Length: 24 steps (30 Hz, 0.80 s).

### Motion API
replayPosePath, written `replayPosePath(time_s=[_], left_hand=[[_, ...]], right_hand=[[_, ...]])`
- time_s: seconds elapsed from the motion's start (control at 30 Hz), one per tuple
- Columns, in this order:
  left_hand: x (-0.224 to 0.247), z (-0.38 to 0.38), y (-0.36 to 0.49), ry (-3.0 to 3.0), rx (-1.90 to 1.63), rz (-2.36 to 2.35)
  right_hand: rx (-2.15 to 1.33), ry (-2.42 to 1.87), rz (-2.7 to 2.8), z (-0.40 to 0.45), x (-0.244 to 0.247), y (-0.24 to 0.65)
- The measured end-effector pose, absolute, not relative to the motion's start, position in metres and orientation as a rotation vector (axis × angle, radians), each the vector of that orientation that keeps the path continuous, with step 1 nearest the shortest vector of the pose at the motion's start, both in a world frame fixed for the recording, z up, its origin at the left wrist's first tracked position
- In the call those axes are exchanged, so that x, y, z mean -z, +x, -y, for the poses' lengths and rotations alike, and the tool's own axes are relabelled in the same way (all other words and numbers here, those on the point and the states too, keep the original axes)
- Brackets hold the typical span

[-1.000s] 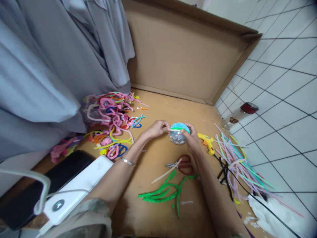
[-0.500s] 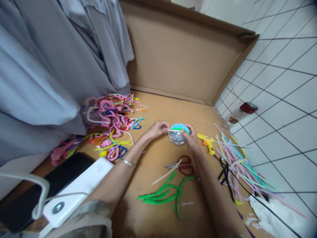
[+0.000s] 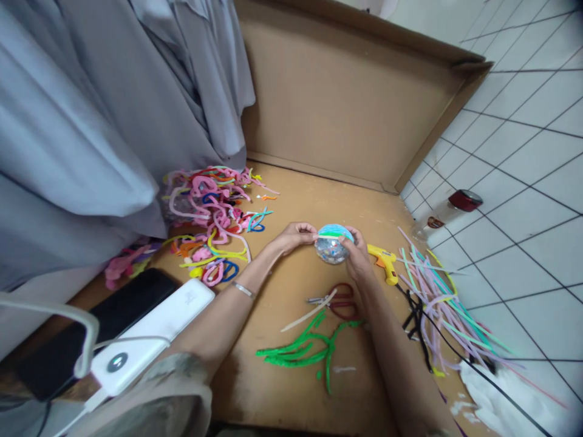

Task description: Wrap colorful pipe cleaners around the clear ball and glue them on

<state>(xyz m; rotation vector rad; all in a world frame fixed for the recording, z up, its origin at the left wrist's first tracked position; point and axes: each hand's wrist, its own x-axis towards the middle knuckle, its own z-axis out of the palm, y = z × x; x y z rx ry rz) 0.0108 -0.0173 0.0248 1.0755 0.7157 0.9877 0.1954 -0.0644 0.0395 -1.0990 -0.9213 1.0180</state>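
A grey cloth point(image 3: 91, 109) fills the upper left of the frame, and a cardboard panel point(image 3: 337, 103) stands across the top, with white tiles point(image 3: 523, 182) to the right. Below them the brown counter point(image 3: 296, 388) spreads through the middle. At left of centre lies a heap of coloured pipe cleaners point(image 3: 209, 212), and at right a fan of pale straight ones point(image 3: 437, 291). A white power bank point(image 3: 150, 340) rests at lower left. Both forearms reach up from the bottom edge and meet at the middle of the frame. The left hand point(image 3: 294, 235) comes in from the left, wrist nearly straight, its grip narrow, thumb and fingertips pinched at the left edge of a small glittery ball point(image 3: 332, 246) with a blue and green band on top. The right hand point(image 3: 357, 258) cups the ball from the right and below, fingers curled about it, holding it just above the counter. Green pipe cleaners point(image 3: 300, 352) lie below the hands, red-handled scissors point(image 3: 339, 300) just under the right wrist, and a yellow glue gun point(image 3: 385, 261) just right of the right hand.
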Motion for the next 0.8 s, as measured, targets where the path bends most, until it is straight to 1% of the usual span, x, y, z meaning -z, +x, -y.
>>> replayPosePath(time_s=[0.27,0.5,0.8], left_hand=[[-0.022,0.021,0.016,0.955,-1.014,-0.655],[-0.022,0.026,0.029,0.95,-1.21,-0.629],[-0.024,0.032,0.031,0.941,-1.173,-0.656]], right_hand=[[-1.014,-1.102,0.919,0.063,-0.033,0.2],[-1.038,-1.094,0.908,0.062,-0.033,0.2],[-1.022,-1.093,0.928,0.062,-0.035,0.198]])
